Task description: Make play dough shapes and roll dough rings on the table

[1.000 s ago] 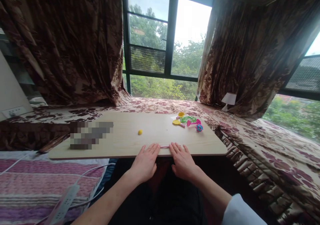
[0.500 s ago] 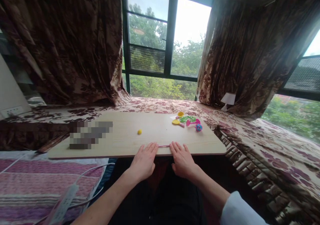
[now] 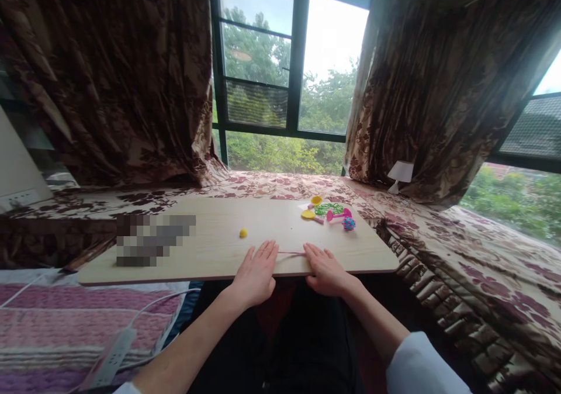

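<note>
My left hand [image 3: 257,269] and my right hand [image 3: 325,269] lie flat on the near edge of a light wooden table [image 3: 210,253], fingers stretched out and pointing away from me. A thin pink strip [image 3: 290,252] lies on the table between the two hands, its ends at my fingertips. A small yellow ball [image 3: 243,232] sits on the table just beyond my left hand. Further back on the right lies a cluster of small coloured toys [image 3: 329,211] in yellow, green, pink and blue.
A blurred dark patch [image 3: 151,239] covers part of the table's left side. A white power strip [image 3: 107,360] with cable lies on a striped pink blanket [image 3: 52,324] at lower left. Patterned brown curtains [image 3: 123,78] flank a window; a small white lamp [image 3: 401,175] stands at right.
Both hands have slid a little forward onto the table and slightly apart. The pink strip between them now shows longer. The view shifted slightly.
</note>
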A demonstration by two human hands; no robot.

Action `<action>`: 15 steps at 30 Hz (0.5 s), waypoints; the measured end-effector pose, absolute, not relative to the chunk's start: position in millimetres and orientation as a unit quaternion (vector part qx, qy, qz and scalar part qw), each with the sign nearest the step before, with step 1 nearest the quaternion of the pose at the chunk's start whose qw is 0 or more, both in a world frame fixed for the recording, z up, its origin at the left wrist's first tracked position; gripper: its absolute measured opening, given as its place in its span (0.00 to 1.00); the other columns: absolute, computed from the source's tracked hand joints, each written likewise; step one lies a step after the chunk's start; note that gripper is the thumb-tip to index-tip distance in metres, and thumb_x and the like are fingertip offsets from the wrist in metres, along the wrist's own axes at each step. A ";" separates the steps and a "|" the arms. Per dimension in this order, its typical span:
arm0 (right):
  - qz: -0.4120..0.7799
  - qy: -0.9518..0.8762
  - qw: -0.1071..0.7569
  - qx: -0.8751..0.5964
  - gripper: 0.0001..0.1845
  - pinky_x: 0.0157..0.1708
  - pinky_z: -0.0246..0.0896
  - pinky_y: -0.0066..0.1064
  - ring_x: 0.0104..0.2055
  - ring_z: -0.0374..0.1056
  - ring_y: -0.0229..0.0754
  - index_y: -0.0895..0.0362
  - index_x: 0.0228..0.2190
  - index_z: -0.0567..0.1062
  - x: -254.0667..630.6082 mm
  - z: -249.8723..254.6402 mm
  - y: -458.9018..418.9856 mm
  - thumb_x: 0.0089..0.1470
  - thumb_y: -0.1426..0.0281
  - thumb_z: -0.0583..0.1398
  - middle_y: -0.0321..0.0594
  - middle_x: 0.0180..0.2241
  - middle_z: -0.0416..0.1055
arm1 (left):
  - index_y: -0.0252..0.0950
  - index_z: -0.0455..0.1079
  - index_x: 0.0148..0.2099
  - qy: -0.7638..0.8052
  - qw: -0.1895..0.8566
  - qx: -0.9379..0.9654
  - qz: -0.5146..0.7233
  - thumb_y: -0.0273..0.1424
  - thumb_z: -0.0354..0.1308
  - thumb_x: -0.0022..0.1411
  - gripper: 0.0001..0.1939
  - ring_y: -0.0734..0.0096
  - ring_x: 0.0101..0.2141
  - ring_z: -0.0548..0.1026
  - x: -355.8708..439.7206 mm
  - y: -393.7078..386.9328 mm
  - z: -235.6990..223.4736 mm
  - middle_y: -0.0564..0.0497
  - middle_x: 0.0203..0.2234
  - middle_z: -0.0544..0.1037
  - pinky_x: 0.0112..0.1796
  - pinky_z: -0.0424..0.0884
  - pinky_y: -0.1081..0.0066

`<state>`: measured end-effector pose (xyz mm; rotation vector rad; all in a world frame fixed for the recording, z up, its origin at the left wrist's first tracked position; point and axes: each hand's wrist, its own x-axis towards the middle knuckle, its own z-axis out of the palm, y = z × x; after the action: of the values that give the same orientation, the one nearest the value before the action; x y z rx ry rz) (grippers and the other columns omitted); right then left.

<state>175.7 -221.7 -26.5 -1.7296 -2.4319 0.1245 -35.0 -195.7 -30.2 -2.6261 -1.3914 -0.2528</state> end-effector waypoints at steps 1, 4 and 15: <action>0.049 -0.810 0.078 -0.579 0.46 0.57 0.31 0.43 0.62 0.35 0.45 0.64 0.59 0.42 181.2 -24.5 -224.0 0.40 0.68 0.53 0.49 0.61 0.38 | 0.32 0.41 0.62 -0.456 0.081 -0.882 -0.089 0.27 0.46 0.48 0.38 0.66 0.61 0.41 -31.4 -198.1 -28.5 0.47 0.62 0.44 0.57 0.38 0.59; 0.058 -0.800 0.070 -0.593 0.47 0.58 0.29 0.43 0.63 0.33 0.44 0.64 0.59 0.41 194.1 -18.9 -228.8 0.38 0.69 0.54 0.48 0.62 0.36 | 0.32 0.40 0.62 -0.423 0.075 -0.898 -0.094 0.31 0.47 0.50 0.38 0.66 0.61 0.41 -14.1 -202.3 -25.3 0.46 0.62 0.44 0.57 0.37 0.59; -0.070 -0.803 0.037 -0.591 0.43 0.56 0.30 0.47 0.62 0.34 0.50 0.64 0.58 0.48 193.6 -37.7 -240.8 0.39 0.74 0.54 0.49 0.61 0.42 | 0.34 0.46 0.61 -0.403 0.057 -0.907 -0.104 0.43 0.49 0.52 0.36 0.63 0.59 0.47 4.6 -199.8 -40.9 0.44 0.60 0.53 0.57 0.40 0.57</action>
<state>193.6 -240.8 -37.7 -1.8154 -2.4641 -0.2134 4.6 -199.8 -40.9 -2.7511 -1.2225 -0.3138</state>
